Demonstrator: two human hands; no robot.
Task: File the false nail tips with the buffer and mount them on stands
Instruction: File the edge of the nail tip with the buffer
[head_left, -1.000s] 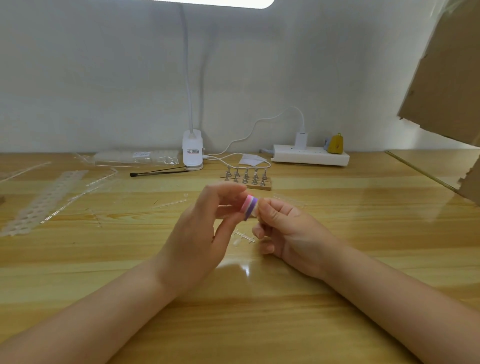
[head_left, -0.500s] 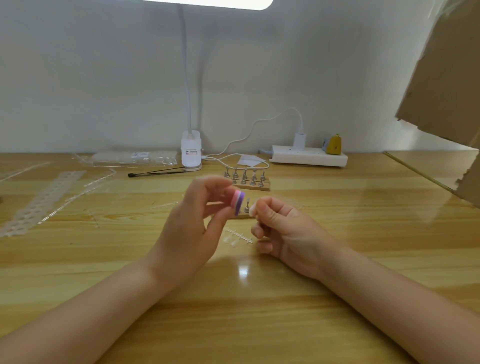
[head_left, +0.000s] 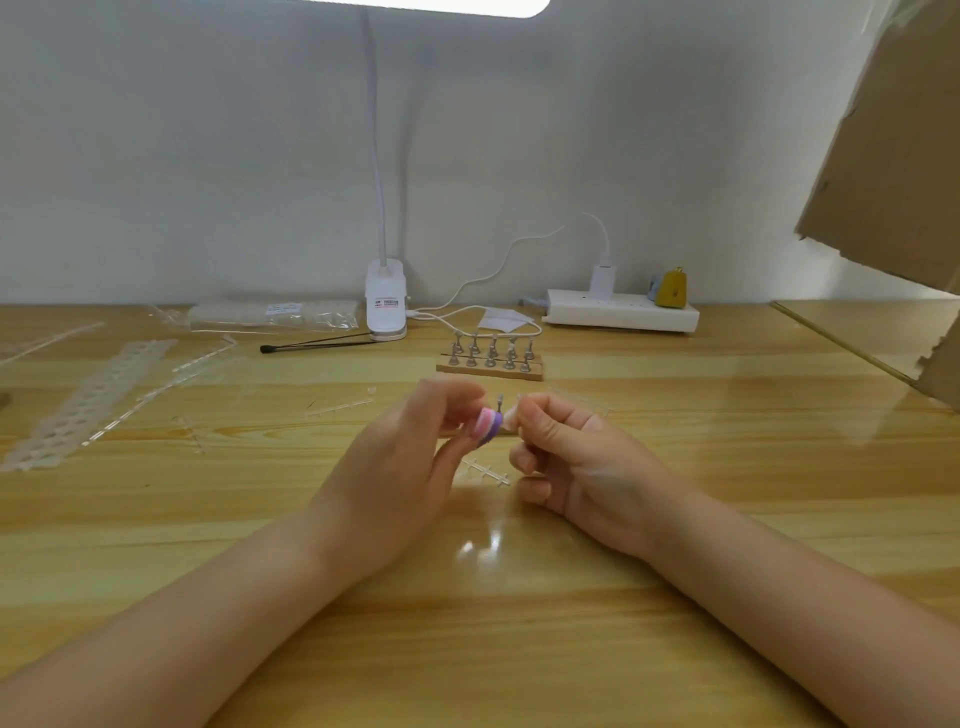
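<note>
Left hand (head_left: 400, 457) pinches a pink-and-purple layered foam buffer (head_left: 489, 425) against a pale nail tip (head_left: 511, 417) pinched in right hand (head_left: 576, 457); lamp-base label (head_left: 385, 304) unreadable.

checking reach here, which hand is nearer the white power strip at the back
Right. The right hand, pinching a nail tip, sits in front of the power strip, slightly left of it. The left hand, holding the buffer, is farther left.

White wall (head_left: 208, 156); wooden desk (head_left: 156, 519); lamp (head_left: 385, 301).
</note>
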